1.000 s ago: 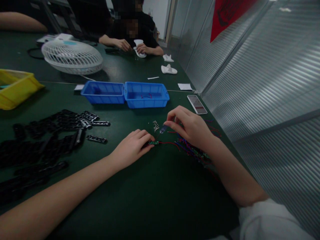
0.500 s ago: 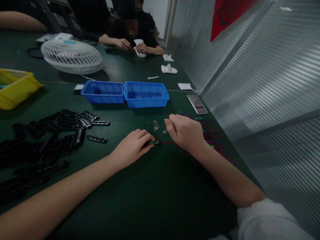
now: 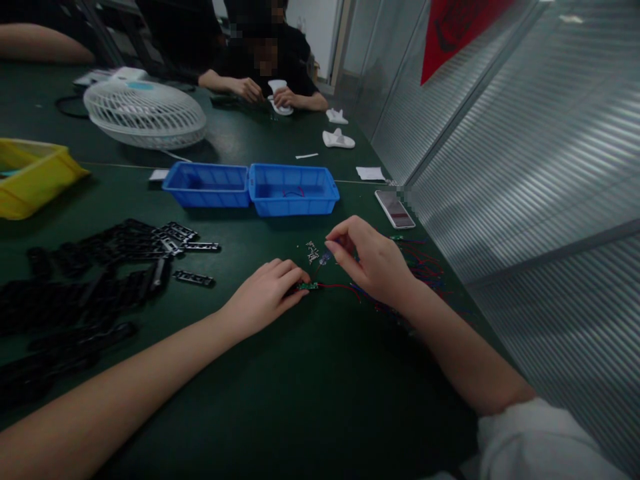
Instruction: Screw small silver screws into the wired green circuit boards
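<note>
My left hand (image 3: 265, 293) lies on the dark green table (image 3: 310, 387), its fingertips pressing down a small green circuit board (image 3: 309, 286) with a red wire running off to the right. Just above and to the right, my right hand (image 3: 373, 260) pinches a thin screwdriver (image 3: 324, 258), whose tip points down toward the board. A little cluster of tiny screws (image 3: 313, 251) sits on the table right behind the board. A tangle of red and blue wires with more small boards (image 3: 420, 267) lies under and beyond my right wrist.
Two blue bins (image 3: 250, 189) stand behind my hands. A phone (image 3: 395, 209) lies by the wall. Several black plastic parts (image 3: 90, 273) cover the left side. A yellow bin (image 3: 30, 177) and a white fan (image 3: 145, 113) sit further back. Another person's hands (image 3: 265, 92) work at the far end.
My right hand dipped toward the board and then lifted slightly, still holding the screwdriver over it. My left hand has stayed on the board.
</note>
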